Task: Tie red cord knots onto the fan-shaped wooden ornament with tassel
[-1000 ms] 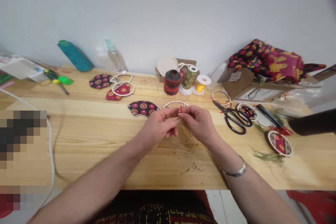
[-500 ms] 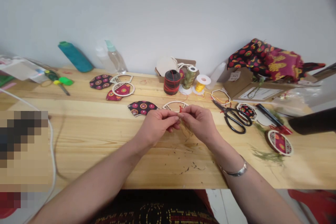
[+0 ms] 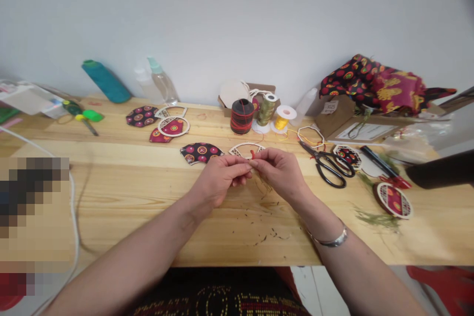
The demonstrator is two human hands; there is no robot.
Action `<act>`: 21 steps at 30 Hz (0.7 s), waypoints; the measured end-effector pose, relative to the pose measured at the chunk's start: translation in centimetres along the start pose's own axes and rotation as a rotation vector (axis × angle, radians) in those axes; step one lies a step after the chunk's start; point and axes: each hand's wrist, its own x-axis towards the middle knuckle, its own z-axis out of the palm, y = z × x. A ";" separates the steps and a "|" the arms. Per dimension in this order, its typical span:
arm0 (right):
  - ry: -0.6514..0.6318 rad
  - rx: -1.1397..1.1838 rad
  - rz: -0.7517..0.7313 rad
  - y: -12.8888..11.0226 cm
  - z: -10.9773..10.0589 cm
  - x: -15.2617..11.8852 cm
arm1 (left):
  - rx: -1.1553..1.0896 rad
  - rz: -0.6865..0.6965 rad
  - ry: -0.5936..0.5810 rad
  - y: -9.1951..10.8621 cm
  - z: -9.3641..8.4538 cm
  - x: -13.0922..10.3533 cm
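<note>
My left hand (image 3: 219, 180) and my right hand (image 3: 281, 174) meet above the middle of the table, fingertips pinched together. Between them is a small bundle of threads (image 3: 264, 186), its olive-gold strands hanging below my right fingers. A short red bit of cord (image 3: 253, 154) sticks up at the pinch. Just beyond my hands lies a fan-shaped wooden frame (image 3: 237, 149), partly covered by them. Left of it rests a fan-shaped piece of patterned fabric (image 3: 202, 152). Black-handled scissors (image 3: 329, 168) lie to the right of my right hand.
Along the wall stand a black-and-red thread spool (image 3: 242, 117), a green spool (image 3: 266, 110), a yellow spool (image 3: 283, 118) and bottles (image 3: 163, 81). A cardboard box (image 3: 365, 128) holds patterned cloth. A round ornament (image 3: 394, 201) and loose green threads (image 3: 377, 218) lie at right.
Both hands stay pinched together at nearly the same place. The red cord bit leans slightly further left. The things on the table have not moved.
</note>
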 end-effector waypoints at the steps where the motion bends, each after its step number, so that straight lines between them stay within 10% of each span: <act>1: 0.003 0.000 0.002 0.0 0.0 0.0 | -0.002 0.004 0.000 0.0 0.0 0.0; 13: -0.171 -0.315 -0.004 -1.8 -2.0 0.0 | 0.011 0.068 0.054 -0.3 -0.4 0.3; 21: 0.041 -0.555 -0.209 -1.8 -2.0 -0.5 | 0.053 0.112 0.131 -0.2 -0.2 0.4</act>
